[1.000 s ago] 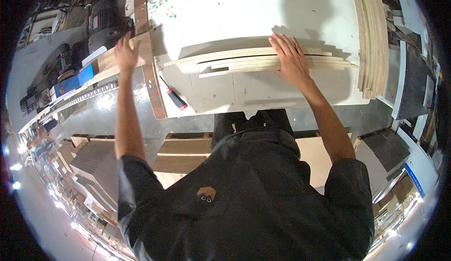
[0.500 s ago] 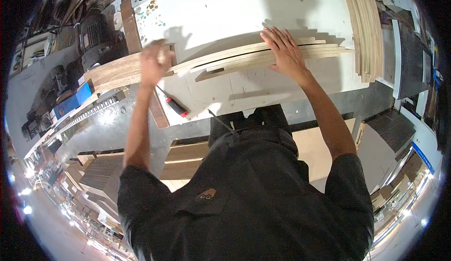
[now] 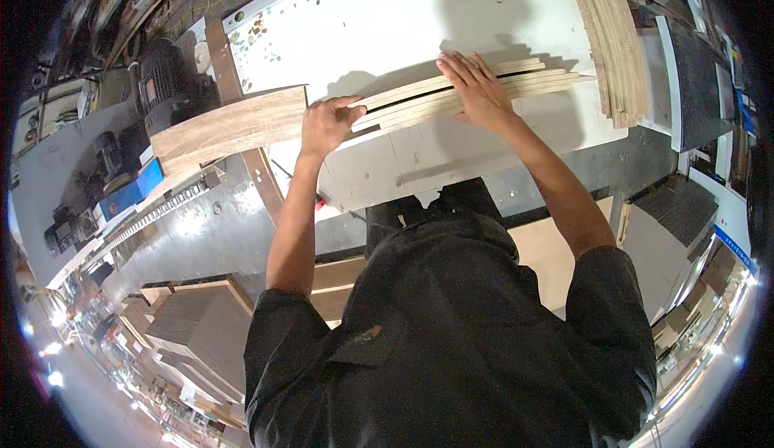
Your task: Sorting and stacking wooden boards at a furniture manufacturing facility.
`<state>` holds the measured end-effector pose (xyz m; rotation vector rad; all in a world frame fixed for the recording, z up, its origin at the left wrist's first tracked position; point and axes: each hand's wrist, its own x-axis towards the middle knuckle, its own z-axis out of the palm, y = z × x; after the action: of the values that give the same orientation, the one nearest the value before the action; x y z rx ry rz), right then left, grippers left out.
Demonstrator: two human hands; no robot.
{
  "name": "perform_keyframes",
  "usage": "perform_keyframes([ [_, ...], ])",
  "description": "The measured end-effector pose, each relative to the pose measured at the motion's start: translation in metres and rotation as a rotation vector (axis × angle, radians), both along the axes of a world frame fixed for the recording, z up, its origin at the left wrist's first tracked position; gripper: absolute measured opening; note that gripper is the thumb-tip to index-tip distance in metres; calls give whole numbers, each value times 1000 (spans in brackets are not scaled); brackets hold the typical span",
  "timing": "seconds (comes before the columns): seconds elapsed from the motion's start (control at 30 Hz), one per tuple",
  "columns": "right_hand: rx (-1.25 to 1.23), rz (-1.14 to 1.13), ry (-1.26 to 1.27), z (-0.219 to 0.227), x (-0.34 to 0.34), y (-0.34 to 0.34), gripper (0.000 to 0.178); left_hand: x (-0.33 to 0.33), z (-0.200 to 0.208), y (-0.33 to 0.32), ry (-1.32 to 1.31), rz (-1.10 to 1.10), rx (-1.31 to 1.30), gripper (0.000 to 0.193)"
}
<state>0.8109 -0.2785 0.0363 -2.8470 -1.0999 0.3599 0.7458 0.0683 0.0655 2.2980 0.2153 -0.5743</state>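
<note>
Wood strips (image 3: 419, 111), long axis approx. L-R, R ends farther

that head camera peers steeply down, close above the dark shirt (image 3: 476, 335), across the near edge of the bench (image 3: 371, 37).

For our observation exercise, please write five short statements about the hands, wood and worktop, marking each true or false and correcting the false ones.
1. The right hand is spread across thin wooden strips. True.
2. The left hand is on the motor. False: the left hand is at the strips' left end.
3. A wood-grain board lies left of the left hand. True.
4. The worktop is black. False: the worktop is white.
5. Another pile of strips lies at the worktop's right end. True.
</note>
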Motion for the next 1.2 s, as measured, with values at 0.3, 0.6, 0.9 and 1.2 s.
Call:
perform_keyframes([
  [0.3,134,25,-13,0,6,-5,111,-6,-7,-30,-342,-247,65,57],
  [0.6,57,66,88,8,18,-59,91,-19,-20,-49,-464,-355,229,82],
  [0.9,-27,26,88,10,21,-129,90,-14,-17,-169,-373,-297,491,77],
  [1.2,404,-366,-251,11,8,-224,94,22,-15,-256,-328,-405,515,62],
])
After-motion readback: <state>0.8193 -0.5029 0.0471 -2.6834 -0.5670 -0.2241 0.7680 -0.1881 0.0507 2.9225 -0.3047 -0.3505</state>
